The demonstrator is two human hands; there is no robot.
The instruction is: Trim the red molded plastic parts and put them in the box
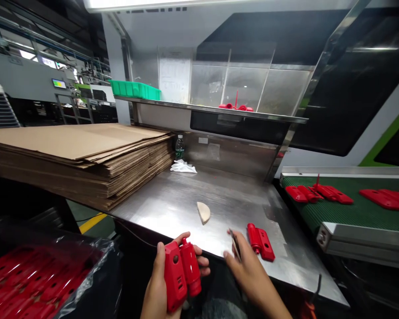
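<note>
steel workbench (186, 199) beside cardboard stack (86, 155), green conveyor (352, 212), factory machinery behind

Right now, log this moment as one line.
left hand: holds red part | right hand: holds small blade | second red part: on table

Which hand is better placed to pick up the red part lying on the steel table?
Right. The right hand is beside the loose red part, though it pinches a small blade. The left hand is full, gripping another red part.
</note>
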